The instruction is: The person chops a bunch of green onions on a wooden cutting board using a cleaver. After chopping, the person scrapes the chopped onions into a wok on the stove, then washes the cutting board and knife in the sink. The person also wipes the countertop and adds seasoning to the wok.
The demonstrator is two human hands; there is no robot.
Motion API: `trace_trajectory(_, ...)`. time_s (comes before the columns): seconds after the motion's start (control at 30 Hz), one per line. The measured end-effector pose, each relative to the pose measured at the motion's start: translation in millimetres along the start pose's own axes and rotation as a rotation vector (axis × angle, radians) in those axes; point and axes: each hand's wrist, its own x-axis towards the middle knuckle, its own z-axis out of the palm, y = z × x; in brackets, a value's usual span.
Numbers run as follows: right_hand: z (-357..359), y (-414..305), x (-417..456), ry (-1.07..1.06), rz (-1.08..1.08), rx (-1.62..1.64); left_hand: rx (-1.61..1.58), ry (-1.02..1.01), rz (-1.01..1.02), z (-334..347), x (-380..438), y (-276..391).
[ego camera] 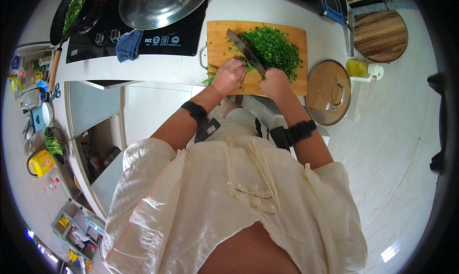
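Observation:
My right hand (275, 83) grips the handle of a kitchen knife (246, 53) over a wooden cutting board (222, 32). The broad blade slants up and to the left across the board. Beside the blade, my left hand (230, 74) presses with bent fingers on a bunch of green stalks (211, 75); their ends poke out at its left, over the board's edge. A large heap of finely chopped greens (272, 48) lies right of the blade. Small green bits are scattered on its left. The knife's edge near my fingertips is partly hidden.
Left is a black cooktop (186, 34) with a large metal lid (161, 3), a blue cloth (128, 45) and a wok (59, 19) holding chopped greens. A glass lid (328, 95), an oil bottle (358, 69) and a round wooden board (381, 35) stand right. A cabinet door (95, 105) hangs open.

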Motion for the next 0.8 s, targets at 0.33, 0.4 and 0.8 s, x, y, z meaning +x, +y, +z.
trace_trajectory(0.33,7,-8,9,0.048,-0.049,0.039,0.01,-0.057,0.009,-5,-2,1)
trace_trajectory(0.4,5,-4,10,0.06,-0.068,0.066,0.005,-0.048,-0.002,-6,-3,-1)
trace_trajectory(0.8,6,-13,13,0.014,0.029,0.142,0.011,-0.103,0.011,-18,-3,7)
